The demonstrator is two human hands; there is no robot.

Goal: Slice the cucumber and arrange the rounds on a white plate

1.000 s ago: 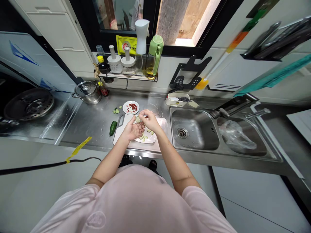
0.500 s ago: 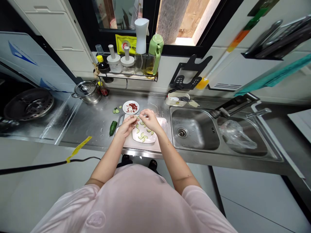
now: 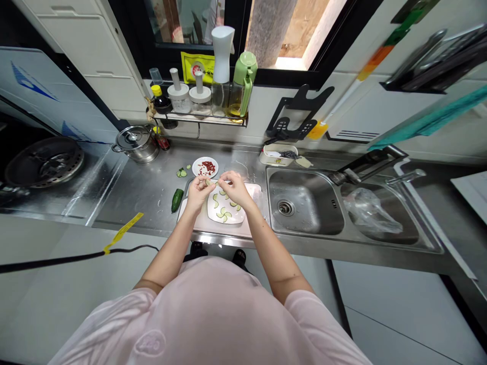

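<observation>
The left hand (image 3: 199, 192) pinches a cucumber slice (image 3: 208, 182), just left of the right hand (image 3: 234, 188), whose fingers bunch together, their hold unclear. The plate (image 3: 212, 214) lies to the near side of the slice, the right hand closer to it.

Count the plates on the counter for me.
2. One plate, partly behind the right hand, holds green slices; the other plate, farther back, left of it, holds red bits. No more seem hidden.
</observation>
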